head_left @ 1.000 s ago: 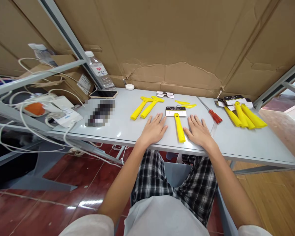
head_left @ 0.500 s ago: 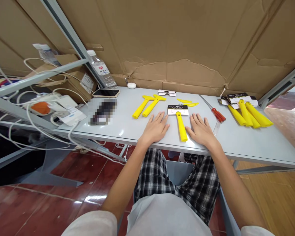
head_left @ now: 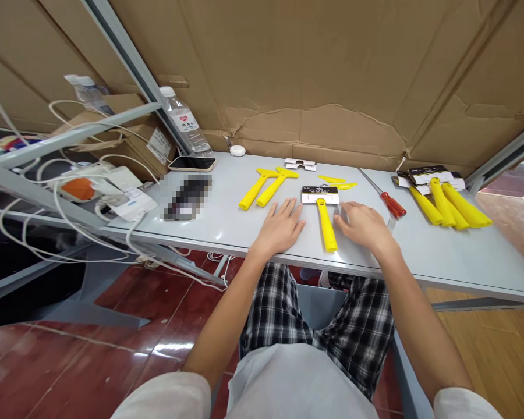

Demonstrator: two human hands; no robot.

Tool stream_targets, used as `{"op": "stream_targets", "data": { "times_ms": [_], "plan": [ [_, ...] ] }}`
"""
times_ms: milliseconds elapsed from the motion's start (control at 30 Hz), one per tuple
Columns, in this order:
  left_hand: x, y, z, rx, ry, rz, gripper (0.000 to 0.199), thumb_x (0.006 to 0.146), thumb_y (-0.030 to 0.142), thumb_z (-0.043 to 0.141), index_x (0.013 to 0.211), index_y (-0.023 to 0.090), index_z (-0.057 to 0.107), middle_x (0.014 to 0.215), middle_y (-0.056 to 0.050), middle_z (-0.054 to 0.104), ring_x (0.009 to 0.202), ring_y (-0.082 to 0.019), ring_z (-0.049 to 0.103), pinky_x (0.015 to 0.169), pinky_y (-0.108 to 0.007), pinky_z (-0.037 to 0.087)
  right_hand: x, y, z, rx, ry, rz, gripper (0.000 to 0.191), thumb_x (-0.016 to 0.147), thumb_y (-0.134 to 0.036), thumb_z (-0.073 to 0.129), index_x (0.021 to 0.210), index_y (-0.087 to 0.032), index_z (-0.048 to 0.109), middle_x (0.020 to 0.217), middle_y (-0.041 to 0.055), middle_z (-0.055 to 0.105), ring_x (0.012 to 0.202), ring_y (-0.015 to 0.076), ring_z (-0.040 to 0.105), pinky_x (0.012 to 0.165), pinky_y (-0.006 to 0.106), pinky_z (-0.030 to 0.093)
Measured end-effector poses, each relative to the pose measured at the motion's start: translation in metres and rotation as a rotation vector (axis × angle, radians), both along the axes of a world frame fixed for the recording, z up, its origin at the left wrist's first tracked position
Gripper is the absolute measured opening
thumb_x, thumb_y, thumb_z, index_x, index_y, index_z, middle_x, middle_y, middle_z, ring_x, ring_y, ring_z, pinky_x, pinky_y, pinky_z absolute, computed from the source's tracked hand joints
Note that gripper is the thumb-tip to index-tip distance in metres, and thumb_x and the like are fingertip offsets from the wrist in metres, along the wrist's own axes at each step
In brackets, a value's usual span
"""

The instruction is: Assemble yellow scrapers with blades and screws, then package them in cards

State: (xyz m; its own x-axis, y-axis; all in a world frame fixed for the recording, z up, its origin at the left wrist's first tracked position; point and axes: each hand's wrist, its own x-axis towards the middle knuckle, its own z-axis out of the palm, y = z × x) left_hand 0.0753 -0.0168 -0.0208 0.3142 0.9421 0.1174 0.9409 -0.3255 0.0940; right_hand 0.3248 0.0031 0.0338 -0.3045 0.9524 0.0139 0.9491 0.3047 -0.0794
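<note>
A yellow-handled tool point(head_left: 327, 228), its head covered by a black-and-white card point(head_left: 320, 195), lies on the table between my hands. My left hand point(head_left: 281, 226) rests flat to its left with fingers spread, holding nothing. On the other side my right hand point(head_left: 363, 223) is slightly raised, fingers loosely bent near the card's right edge; no object shows in it. Two bare yellow T-shaped handles point(head_left: 268, 187) lie beyond my left hand. Behind the carded tool are thin yellow strips point(head_left: 344, 185) and a folded white card point(head_left: 300, 164).
To the right lie a red-handled screwdriver point(head_left: 392, 205) and a pile of carded yellow-handled tools point(head_left: 461, 210). A phone point(head_left: 193, 163), a blurred-out dark object point(head_left: 187, 198), a water bottle point(head_left: 187, 125) and white cables point(head_left: 63, 215) are at the left. Cardboard point(head_left: 314, 70) stands behind the table.
My right hand has lifted from lying flat, its fingers bending in toward the card. My left hand stays flat in place. The view has shifted slightly.
</note>
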Motion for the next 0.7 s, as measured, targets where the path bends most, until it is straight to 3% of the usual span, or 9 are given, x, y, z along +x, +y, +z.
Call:
{"op": "stream_targets", "data": {
  "times_ms": [100, 200, 333, 567, 700],
  "plan": [
    [0.000, 0.000, -0.001, 0.010, -0.005, 0.005, 0.065, 0.116, 0.044, 0.027, 0.170, 0.011, 0.043, 0.182, -0.017, 0.029, 0.170, -0.032, 0.025, 0.138, -0.056, 0.019, -0.026, 0.001, 0.011, 0.062, 0.031, -0.072, 0.051, 0.108, -0.047, 0.039, 0.140, -0.020, 0.068, 0.134, 0.0188, 0.075, 0.117, 0.0385, 0.073, 0.095, 0.050, 0.058],
    [-0.001, 0.001, -0.002, 0.021, -0.010, 0.000, 0.066, 0.116, 0.044, 0.027, 0.170, 0.011, 0.043, 0.181, -0.017, 0.029, 0.170, -0.032, 0.026, 0.138, -0.057, 0.020, -0.052, 0.006, 0.009, 0.034, 0.026, -0.100, 0.053, 0.108, -0.056, 0.041, 0.138, -0.020, 0.067, 0.127, 0.0196, 0.076, 0.111, 0.0387, 0.074, 0.093, 0.049, 0.057],
    [-0.003, 0.002, -0.005, 0.032, -0.010, -0.011, 0.064, 0.115, 0.044, 0.028, 0.170, 0.014, 0.044, 0.181, -0.016, 0.031, 0.169, -0.032, 0.027, 0.137, -0.058, 0.021, -0.066, 0.013, 0.002, 0.006, 0.017, -0.097, 0.045, 0.107, -0.043, 0.043, 0.138, -0.019, 0.065, 0.130, 0.0206, 0.074, 0.113, 0.0384, 0.074, 0.094, 0.048, 0.057],
    [-0.008, 0.005, -0.012, 0.085, -0.010, -0.021, 0.063, 0.114, 0.044, 0.027, 0.167, 0.015, 0.048, 0.178, -0.017, 0.037, 0.167, -0.034, 0.032, 0.136, -0.059, 0.024, -0.039, 0.003, 0.003, -0.017, 0.027, -0.043, 0.039, 0.102, -0.031, 0.043, 0.132, -0.020, 0.066, 0.126, 0.0172, 0.075, 0.110, 0.0360, 0.074, 0.086, 0.044, 0.056],
    [-0.009, 0.007, -0.014, 0.086, -0.011, -0.035, 0.065, 0.114, 0.044, 0.026, 0.166, 0.011, 0.049, 0.178, -0.019, 0.038, 0.167, -0.036, 0.033, 0.135, -0.061, 0.024, -0.010, -0.003, 0.016, -0.008, 0.010, -0.074, 0.038, 0.100, -0.030, 0.045, 0.130, -0.020, 0.067, 0.123, 0.0165, 0.077, 0.107, 0.0342, 0.074, 0.083, 0.041, 0.054]
  ]
}}
